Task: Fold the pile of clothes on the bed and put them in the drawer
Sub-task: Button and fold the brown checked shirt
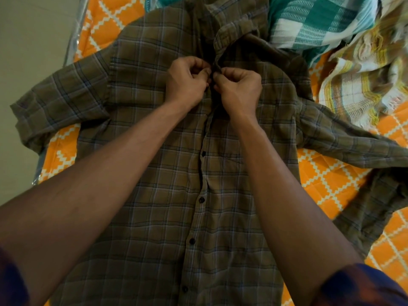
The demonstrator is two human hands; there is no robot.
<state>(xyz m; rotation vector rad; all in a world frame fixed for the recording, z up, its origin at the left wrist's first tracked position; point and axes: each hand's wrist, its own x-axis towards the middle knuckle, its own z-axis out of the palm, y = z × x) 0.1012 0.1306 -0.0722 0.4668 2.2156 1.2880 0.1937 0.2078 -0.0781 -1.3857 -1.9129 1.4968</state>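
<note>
- Brown plaid shirt [163, 195] lies front-up and spread flat on the bed [331, 180] (orange quilt, white diamond pattern), collar [231, 27] at the far end.
- Left grip [187, 82]: fingers curled, pinching the placket edge high on the chest, just below the collar.
- Right grip [239, 89]: fingers curled too, pinching the opposite placket edge; the two hands' fingertips touch at the centre line.
- What exactly sits between the fingertips can't be told (too small and dark).
- Four dark buttons [201, 199] below the hands are in a row down the front; the placket there is closed.
- One short sleeve [55, 96] reaches past the bed's left edge; the other runs off toward the right edge of the view.
- Teal-and-white checked cloth [320, 21] is bunched at the far right, touching the shirt's shoulder.
- Yellow-striped fringed cloth [357, 85] lies just beside it, partly over the shirt's right sleeve.
- Pale floor [22, 40] shows along the left.
</note>
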